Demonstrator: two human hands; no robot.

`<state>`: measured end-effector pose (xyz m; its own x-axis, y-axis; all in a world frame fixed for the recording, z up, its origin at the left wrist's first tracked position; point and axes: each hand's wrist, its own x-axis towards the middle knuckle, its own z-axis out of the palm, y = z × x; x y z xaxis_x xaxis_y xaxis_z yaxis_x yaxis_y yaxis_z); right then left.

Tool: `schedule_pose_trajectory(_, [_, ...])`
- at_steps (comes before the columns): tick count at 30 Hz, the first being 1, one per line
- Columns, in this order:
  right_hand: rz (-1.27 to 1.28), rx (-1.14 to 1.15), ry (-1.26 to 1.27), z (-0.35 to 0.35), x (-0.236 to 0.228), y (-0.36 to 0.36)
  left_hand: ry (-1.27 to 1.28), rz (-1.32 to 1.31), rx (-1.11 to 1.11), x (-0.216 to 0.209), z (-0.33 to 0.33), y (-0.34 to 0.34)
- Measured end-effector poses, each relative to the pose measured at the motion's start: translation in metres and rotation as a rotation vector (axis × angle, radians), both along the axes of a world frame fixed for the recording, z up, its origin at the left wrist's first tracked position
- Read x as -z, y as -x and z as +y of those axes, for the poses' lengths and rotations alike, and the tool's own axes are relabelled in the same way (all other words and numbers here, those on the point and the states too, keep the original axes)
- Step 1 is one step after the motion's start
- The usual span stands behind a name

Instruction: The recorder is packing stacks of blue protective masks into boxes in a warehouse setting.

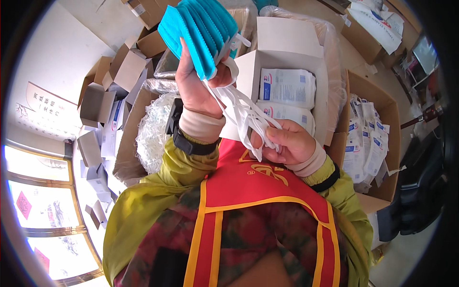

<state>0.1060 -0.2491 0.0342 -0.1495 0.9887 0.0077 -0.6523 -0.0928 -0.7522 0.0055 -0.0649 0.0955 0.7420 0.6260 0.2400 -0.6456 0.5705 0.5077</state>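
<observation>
A thick stack of teal folded face masks (198, 36) is gripped in my left hand (197, 93), raised in the upper middle of the view. White elastic straps (241, 112) hang together from the lower end of the stack. Lower and to the right, my right hand (292, 142) is closed on the loose ends of these straps, thumb against fingers. The straps run slanting between both hands, above the red apron (253, 191) on my front.
Beyond my hands stands an open white carton (289, 38) holding white packets (287, 88). A brown carton (394, 148) of similar packets is at right. White straps fill a carton (155, 138) at left, beside several small boxes (98, 103). A dark chair (413, 196) stands far right.
</observation>
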Motion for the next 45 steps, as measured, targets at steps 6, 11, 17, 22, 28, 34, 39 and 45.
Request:
schedule_pose_trajectory(6, [-0.027, -0.007, -0.038, 0.002, -0.003, -0.003, 0.006, -0.014, -0.022, 0.007, 0.001, -0.002])
schedule_pose_trajectory(11, [-0.262, -0.02, 0.113, -0.007, -0.014, -0.014, -0.029, -0.025, 0.04, 0.011, 0.004, 0.0])
schedule_pose_trajectory(17, [-0.71, 0.065, 0.137, -0.016, -0.018, -0.023, -0.167, 0.044, 0.113, 0.001, 0.011, 0.009])
schedule_pose_trajectory(22, [-0.643, 0.009, 0.216, -0.033, -0.038, -0.039, -0.278, 0.084, 0.133, -0.006, 0.022, 0.034])
schedule_pose_trajectory(28, [-0.676, -0.077, 0.205, -0.045, -0.052, -0.05, -1.322, 0.503, 0.343, -0.02, 0.023, 0.059])
schedule_pose_trajectory(34, [-0.942, -0.153, 0.097, -0.044, -0.065, -0.053, -2.073, 0.594, 0.27, -0.022, -0.023, 0.048])
schedule_pose_trajectory(39, [-0.949, -0.19, 0.196, -0.077, -0.076, -0.05, -2.132, 0.66, -0.024, -0.013, 0.0, 0.069])
schedule_pose_trajectory(45, [-0.852, -0.236, 0.339, -0.11, -0.087, -0.055, -2.212, 0.646, -0.184, -0.006, 0.02, 0.078])
